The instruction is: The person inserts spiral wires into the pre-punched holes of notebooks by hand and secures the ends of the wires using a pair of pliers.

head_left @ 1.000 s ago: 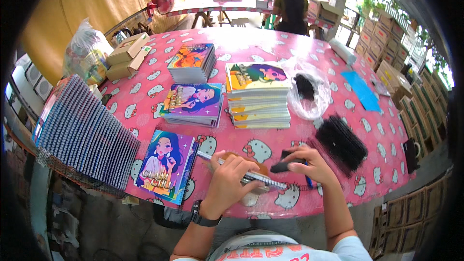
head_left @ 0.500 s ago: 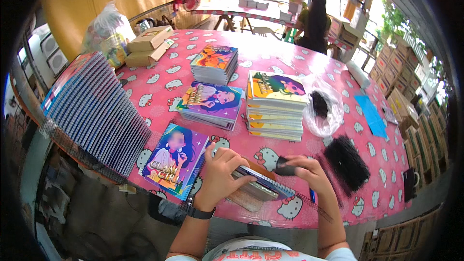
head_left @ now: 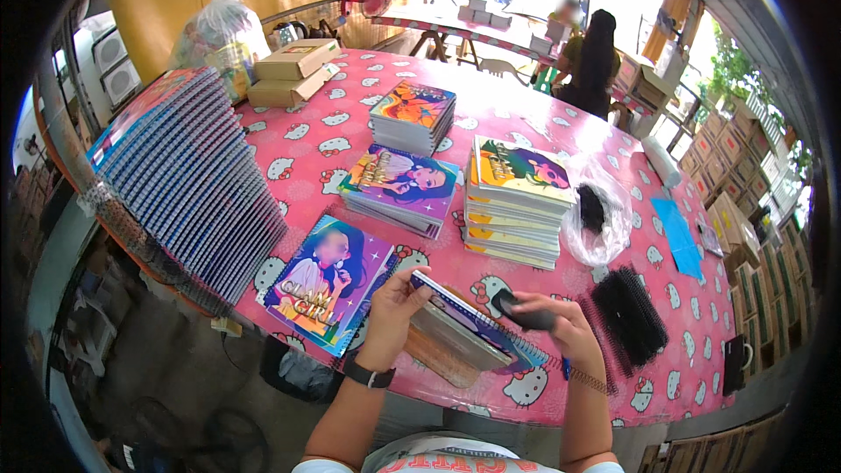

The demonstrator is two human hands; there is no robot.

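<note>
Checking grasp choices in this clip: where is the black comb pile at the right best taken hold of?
Grip the comb pile across its narrow width near the middle, coming from above. It lies flat on the table, long and slim, its sides free; the right hand is nearest.

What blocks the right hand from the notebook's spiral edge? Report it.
Nothing visible. The right hand, gripping a black tool, sits right at the spiral edge of the notebook, which the left hand holds tilted above the pink table.
</note>
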